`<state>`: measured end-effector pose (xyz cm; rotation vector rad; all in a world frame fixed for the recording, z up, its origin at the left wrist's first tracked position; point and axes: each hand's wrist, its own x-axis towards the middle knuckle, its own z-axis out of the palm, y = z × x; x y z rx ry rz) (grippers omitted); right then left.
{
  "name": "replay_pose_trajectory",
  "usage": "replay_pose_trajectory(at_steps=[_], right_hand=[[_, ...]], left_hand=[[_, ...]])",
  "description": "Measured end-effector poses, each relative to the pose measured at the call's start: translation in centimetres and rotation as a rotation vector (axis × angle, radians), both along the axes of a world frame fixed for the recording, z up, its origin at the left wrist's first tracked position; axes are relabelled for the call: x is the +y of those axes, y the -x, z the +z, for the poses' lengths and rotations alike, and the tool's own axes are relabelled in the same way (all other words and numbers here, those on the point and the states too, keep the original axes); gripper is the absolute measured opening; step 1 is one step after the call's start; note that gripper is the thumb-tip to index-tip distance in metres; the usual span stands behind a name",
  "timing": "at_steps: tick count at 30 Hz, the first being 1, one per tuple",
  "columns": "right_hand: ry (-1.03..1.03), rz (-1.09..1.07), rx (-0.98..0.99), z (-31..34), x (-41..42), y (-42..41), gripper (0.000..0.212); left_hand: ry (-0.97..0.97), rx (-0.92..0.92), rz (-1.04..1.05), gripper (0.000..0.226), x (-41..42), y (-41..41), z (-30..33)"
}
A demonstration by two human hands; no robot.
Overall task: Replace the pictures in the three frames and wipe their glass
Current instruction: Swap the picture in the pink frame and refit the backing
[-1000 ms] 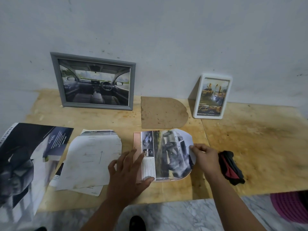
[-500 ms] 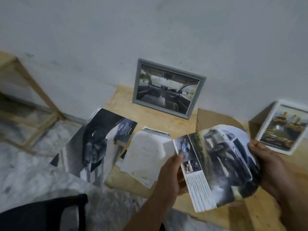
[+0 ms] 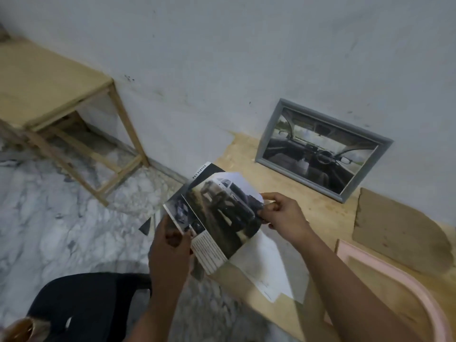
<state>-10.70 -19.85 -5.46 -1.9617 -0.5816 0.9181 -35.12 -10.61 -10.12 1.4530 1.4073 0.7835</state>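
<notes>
Over the desk (image 3: 328,218) edge both hands pinch the car picture (image 3: 219,218), left hand (image 3: 170,245) low, right hand (image 3: 283,215) nearer the pink frame (image 3: 404,275) at right.

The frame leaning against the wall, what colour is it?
Grey frame, seen in the head view.

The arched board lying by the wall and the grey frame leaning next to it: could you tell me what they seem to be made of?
The arched board looks like raw brown hardboard or pressed fibreboard: matte, mottled, with a chipped edge. The grey frame has a dull painted moulding, wood or plastic, I cannot tell; a pale sheen over its car-interior picture suggests a glass or clear plastic pane.
</notes>
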Motion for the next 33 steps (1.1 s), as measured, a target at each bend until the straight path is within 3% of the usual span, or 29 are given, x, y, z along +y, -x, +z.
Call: replay_pose_trajectory(at_steps=[4,6,8,13,18,24,29,31,33], right_hand=[[0.069,0.113,-0.18,-2.4,4.5,1.5,0.03],[0.115,0.18,-0.293,-3.1,5.2,2.0,0.025],[0.159,0.203,-0.421,-3.3,4.9,2.2,0.019],[0.345,0.164,-0.602,-4.1,0.3,-0.8,0.045],[0.705,0.316,-0.652,-4.6,-4.8,-3.5,0.1],[0.684,0.255,-0.656,-5.4,-6.0,-4.4,0.105],[0.558,0.22,-0.718,-5.1,-6.5,-4.2,0.09],[0.426,0.166,-0.614,-4.1,-6.9,-4.3,0.068],[0.262,0.085,-0.364,-2.3,-8.0,-4.7,0.044]], left_hand=[[-0.082,0.176,-0.061,0.048,2.7,2.2,-1.0],[-0.201,0.407,-0.121,0.063,3.7,3.1,-2.1],[-0.347,0.65,-0.192,0.064,3.6,3.4,-3.8],[-0.549,0.825,-0.47,0.063,2.4,2.7,-5.5],[-0.548,0.831,-0.474,0.067,1.8,1.9,-7.2],[-0.49,0.876,-0.496,0.07,1.5,1.6,-7.1],[-0.522,0.831,-0.522,0.067,1.5,1.3,-5.9],[-0.524,0.651,-0.524,0.059,0.7,0.6,-5.0],[-0.373,0.373,-0.503,0.051,-1.1,-0.7,-3.1]])
